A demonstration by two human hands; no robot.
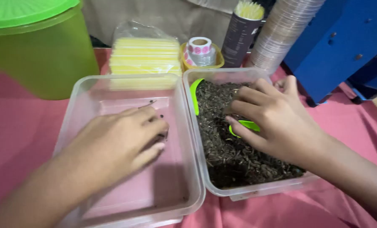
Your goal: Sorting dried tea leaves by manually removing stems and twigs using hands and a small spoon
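Two clear plastic tubs stand side by side on a pink cloth. My left hand (121,143) rests inside the left tub (76,95), fingers curled and closed over a few dark bits on its nearly bare bottom. The right tub (256,192) is filled with dark dried leaves (235,160). My right hand (268,118) lies on the leaves, its fingers closed around a bright green scoop (245,125). A second green piece (195,93) leans against that tub's left wall.
A big green lidded bucket (36,46) stands at the back left. Behind the tubs are a bag of yellow straws (144,55), a sticker roll in a yellow cup (200,50), a dark tube of sticks (241,29), stacked clear cups (281,33) and a blue machine (344,38).
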